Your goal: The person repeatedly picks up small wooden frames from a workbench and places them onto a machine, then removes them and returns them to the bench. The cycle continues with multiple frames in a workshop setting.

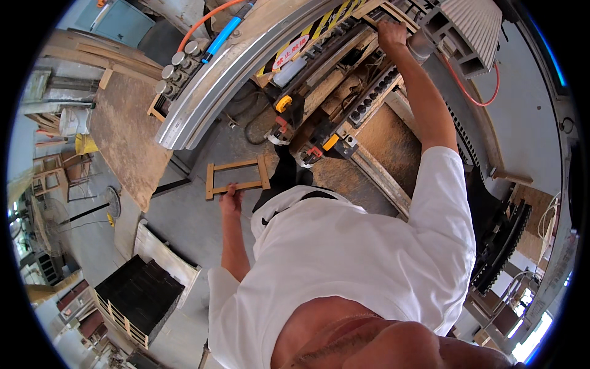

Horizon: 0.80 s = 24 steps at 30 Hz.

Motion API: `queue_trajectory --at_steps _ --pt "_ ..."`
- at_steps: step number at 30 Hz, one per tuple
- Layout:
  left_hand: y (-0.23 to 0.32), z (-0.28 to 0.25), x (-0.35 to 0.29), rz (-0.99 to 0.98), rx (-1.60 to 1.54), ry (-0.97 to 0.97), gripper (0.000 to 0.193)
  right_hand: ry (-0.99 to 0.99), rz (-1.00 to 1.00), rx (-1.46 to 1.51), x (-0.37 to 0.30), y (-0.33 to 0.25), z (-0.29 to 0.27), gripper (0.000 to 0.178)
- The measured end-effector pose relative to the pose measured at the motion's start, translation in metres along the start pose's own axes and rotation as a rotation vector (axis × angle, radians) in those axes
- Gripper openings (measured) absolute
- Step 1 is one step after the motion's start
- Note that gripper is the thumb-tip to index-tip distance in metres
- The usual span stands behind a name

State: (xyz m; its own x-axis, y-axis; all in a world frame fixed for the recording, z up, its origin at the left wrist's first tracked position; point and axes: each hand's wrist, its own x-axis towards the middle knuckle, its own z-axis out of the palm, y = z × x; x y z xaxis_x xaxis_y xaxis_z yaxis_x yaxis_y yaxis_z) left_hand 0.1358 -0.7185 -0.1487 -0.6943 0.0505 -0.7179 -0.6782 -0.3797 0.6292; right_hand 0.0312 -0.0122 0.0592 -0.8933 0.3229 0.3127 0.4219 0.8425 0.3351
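Note:
My left hand (231, 200) is closed on the lower rail of a small rectangular wooden frame (248, 185), held out to my left above the grey floor. That frame has two rails and two slightly longer side pieces, with an open middle. My right arm stretches forward over a long woodworking machine (332, 80). At the machine's far end my right hand (392, 37) is closed on the edge of another light wooden frame (402, 17); its fingertips are partly hidden.
Sawdust (387, 141) covers the machine's bed. Ahead to the left runs a long metal rail (203, 101) with an orange hose above it. A brown board (126, 132) and a dark box-shaped bin (141, 289) stand on my left. A grey ribbed housing (464, 34) is beyond my right hand.

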Motion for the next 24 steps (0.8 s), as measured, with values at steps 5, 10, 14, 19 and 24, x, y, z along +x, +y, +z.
queue_trajectory --at_steps 5,10,14,19,24 --pt "-0.006 -0.006 0.002 0.009 -0.018 0.069 0.027 -0.145 0.003 -0.035 -0.004 0.002 -0.021 0.017" --pt "-0.005 0.004 -0.007 0.080 -0.003 0.104 0.029 -0.069 0.027 -0.006 -0.007 0.011 -0.014 0.007" --pt "0.008 0.001 -0.010 0.183 0.106 0.131 0.031 -0.180 0.025 -0.042 -0.003 0.014 -0.016 0.015" --pt "0.053 0.004 -0.002 0.370 0.147 0.154 0.028 -0.173 0.214 0.007 -0.008 0.028 -0.019 0.030" --pt "0.125 0.009 0.022 0.457 0.054 0.241 0.026 0.416 0.046 0.605 -0.093 -0.042 -0.136 0.029"
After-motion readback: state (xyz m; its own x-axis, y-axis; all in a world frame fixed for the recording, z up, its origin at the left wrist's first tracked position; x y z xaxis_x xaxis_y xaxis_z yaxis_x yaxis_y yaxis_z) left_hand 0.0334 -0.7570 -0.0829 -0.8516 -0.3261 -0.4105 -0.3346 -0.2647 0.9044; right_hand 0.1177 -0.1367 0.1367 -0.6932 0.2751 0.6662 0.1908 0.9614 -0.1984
